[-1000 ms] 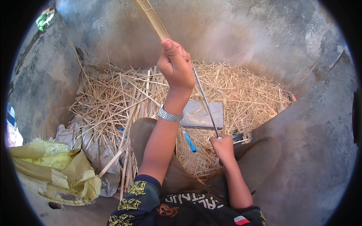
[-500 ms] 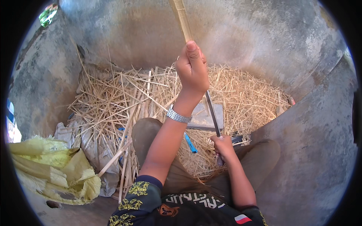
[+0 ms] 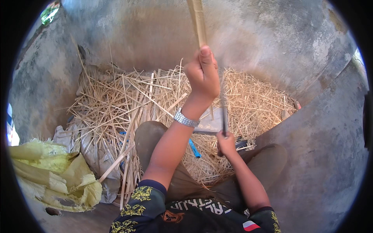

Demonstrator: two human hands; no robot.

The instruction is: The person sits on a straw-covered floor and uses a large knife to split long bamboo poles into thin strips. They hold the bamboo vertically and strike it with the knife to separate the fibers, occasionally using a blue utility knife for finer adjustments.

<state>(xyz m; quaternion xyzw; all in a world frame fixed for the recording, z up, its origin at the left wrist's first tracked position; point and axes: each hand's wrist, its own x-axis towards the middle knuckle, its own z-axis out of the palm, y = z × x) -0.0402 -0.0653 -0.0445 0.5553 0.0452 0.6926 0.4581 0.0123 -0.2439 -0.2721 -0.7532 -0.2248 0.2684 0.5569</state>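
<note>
Raised in front of me, my left hand (image 3: 203, 75) is closed round a pale bamboo strip (image 3: 199, 23), which stands nearly upright and runs out past the top edge. A silver watch (image 3: 185, 119) circles that wrist. Lower and to the right, my right hand (image 3: 226, 144) grips a long dark knife (image 3: 225, 114) by its handle. Its narrow blade points away from me, slightly blurred, and its far end passes close beside my left hand. Below lies a grey block (image 3: 211, 123), partly covered by my left arm and the blade.
Pale shavings (image 3: 256, 97) and thin split strips (image 3: 112, 101) cover the ground before concrete walls (image 3: 140, 35). Between my bent legs lies a blue object (image 3: 194, 148). A dark object (image 3: 241, 144) rests near my right hand. At left sits a torn yellow sack (image 3: 58, 174).
My left hand has shifted slightly right and down with the bamboo strip. The knife has swung more upright as my right hand rose a little.
</note>
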